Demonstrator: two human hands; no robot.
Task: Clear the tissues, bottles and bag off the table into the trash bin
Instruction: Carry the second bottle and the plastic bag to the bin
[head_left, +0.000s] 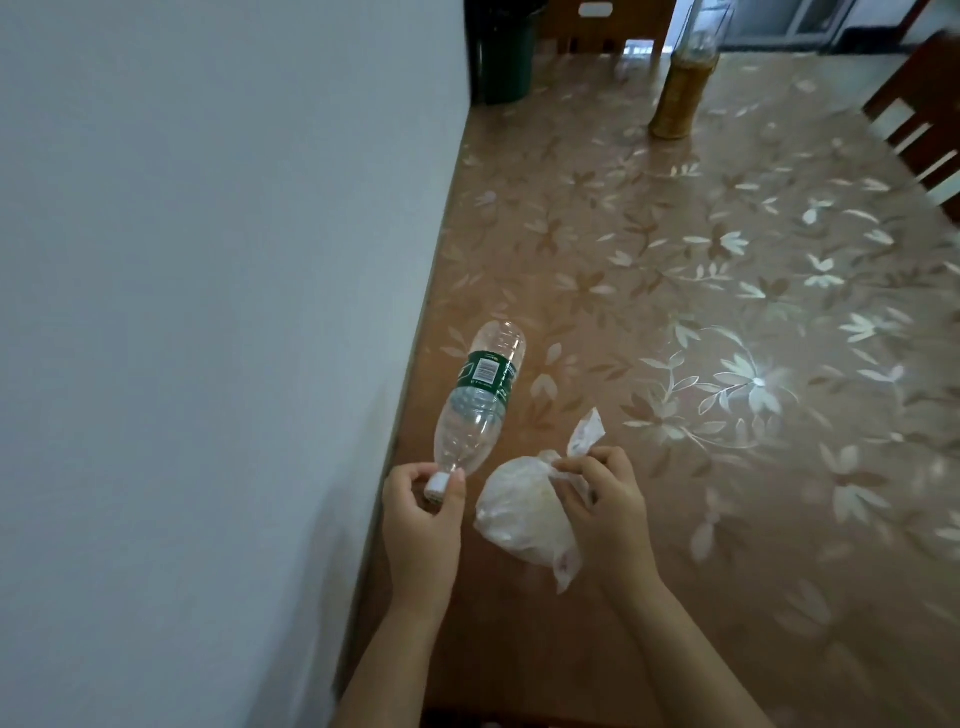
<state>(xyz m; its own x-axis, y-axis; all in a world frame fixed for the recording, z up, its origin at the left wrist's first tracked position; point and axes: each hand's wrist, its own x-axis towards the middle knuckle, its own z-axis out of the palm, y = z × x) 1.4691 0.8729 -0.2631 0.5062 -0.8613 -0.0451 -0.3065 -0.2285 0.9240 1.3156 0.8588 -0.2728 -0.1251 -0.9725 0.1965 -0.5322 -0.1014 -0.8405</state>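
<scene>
My left hand (423, 514) grips the white cap end of an empty clear plastic bottle (478, 397) with a green label; the bottle points away from me, near the table's left edge. My right hand (605, 506) pinches the knotted neck of a small white plastic bag (519, 517), which bulges with something pale and hangs just over the table. A second bottle (683, 85) with amber liquid stands upright at the far end. A dark green bin (501, 57) stands at the far left corner by the wall.
The table (727, 291) has a brown floral cover and runs along a white wall (208, 260) on its left. A wooden chair (919, 119) is at the right edge, another chair (602, 26) at the far end.
</scene>
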